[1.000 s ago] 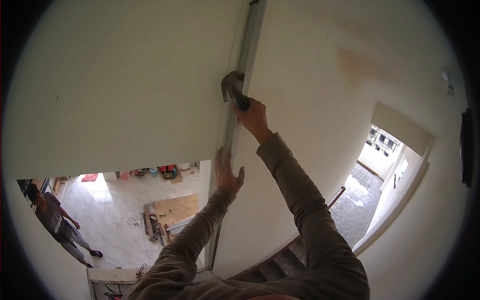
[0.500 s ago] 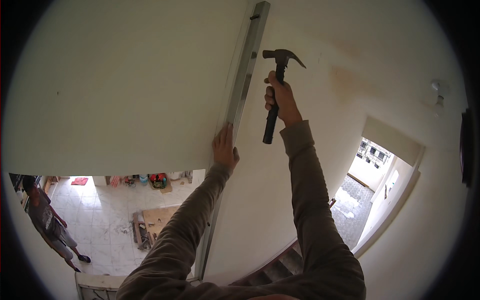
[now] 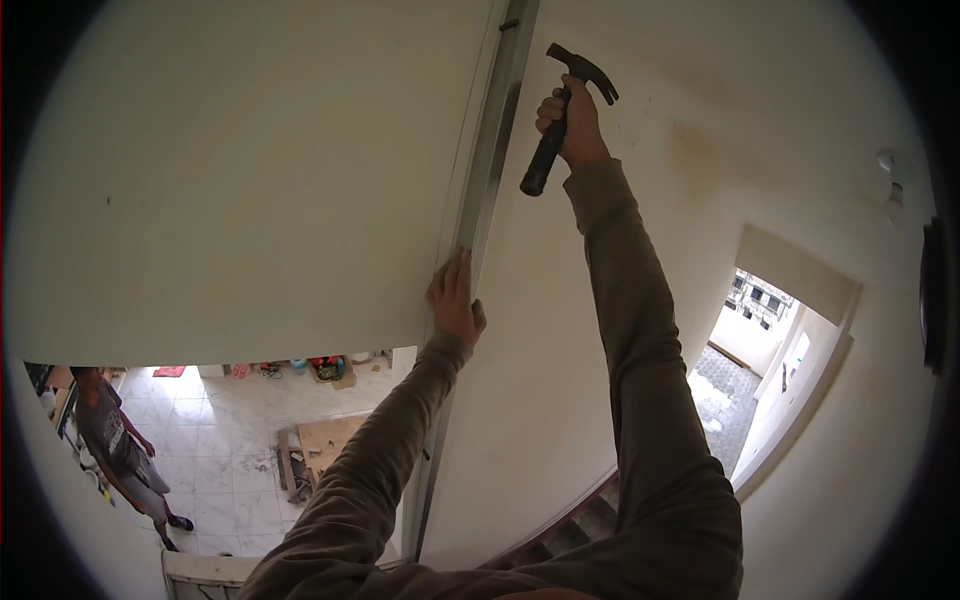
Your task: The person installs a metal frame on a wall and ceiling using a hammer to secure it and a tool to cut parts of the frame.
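A long grey metal channel (image 3: 491, 165) runs up along the edge of the cream wall panel. My left hand (image 3: 455, 297) lies against the channel with its fingers stretched out, pressing on it at mid-height. In my right hand (image 3: 580, 124), raised on the right side of the channel, is a claw hammer (image 3: 546, 158) with a black handle. Its dark head tilts, the claw pointing right and the striking face toward the channel but apart from it. A small dark fastener (image 3: 509, 24) sticks out near the channel's top, and another (image 3: 427, 456) shows low down beside my left forearm.
Below left, a person (image 3: 120, 450) stands on a white tiled floor (image 3: 225, 440). Boards (image 3: 325, 445) and tools lie there. Dark stairs (image 3: 570, 530) descend beneath my right arm. An opening (image 3: 730, 385) lies at right, and a light bulb (image 3: 894, 192) hangs on the wall.
My right hand has gone up with the hammer, whose head now tilts more to the right. My left hand stays on the channel. The view has shifted slightly.
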Tool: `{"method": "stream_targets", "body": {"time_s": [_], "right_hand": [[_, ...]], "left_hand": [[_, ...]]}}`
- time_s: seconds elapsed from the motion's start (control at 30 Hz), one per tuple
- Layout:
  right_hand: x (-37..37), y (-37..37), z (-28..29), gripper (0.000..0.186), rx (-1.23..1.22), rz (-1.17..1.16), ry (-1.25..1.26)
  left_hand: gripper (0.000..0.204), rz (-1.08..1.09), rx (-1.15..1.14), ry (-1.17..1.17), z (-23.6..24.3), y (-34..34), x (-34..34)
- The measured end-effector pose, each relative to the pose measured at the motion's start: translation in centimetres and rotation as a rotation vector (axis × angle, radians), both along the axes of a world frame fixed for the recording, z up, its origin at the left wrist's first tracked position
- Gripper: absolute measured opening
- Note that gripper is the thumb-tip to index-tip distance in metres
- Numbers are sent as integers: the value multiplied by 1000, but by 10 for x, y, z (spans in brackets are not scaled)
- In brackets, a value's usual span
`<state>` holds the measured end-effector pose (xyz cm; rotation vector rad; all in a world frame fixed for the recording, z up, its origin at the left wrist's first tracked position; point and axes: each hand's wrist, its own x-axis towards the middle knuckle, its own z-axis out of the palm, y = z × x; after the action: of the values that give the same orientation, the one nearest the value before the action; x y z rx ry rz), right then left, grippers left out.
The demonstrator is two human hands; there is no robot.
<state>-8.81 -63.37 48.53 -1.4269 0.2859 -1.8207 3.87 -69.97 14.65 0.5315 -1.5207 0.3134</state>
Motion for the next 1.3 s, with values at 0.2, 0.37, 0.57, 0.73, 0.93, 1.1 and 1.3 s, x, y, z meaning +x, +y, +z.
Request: {"method": "stream_targets", "body": {"time_s": [0.2,0.37,0.57,0.73,0.93,1.1,1.3], "right_hand": [[-14,19,10,28,86,-50,266],[-13,17,24,27,58,117,-24],[22,45,30,25,26,-73,177],[53,72,48,25,63,140,91],[121,90,36,26,28,-115,12],[147,91,43,25,90,-27,153],[183,87,30,25,48,0,99]], "left_hand": [[90,34,34,9,9,14,-14],[91,-6,-5,23,15,23,-15],[92,-12,-4,35,24,38,15],[92,-31,25,13,32,71,47],[91,12,26,12,27,92,119],[92,13,-14,45,30,102,142],[92,34,-16,45,30,107,172]]}}
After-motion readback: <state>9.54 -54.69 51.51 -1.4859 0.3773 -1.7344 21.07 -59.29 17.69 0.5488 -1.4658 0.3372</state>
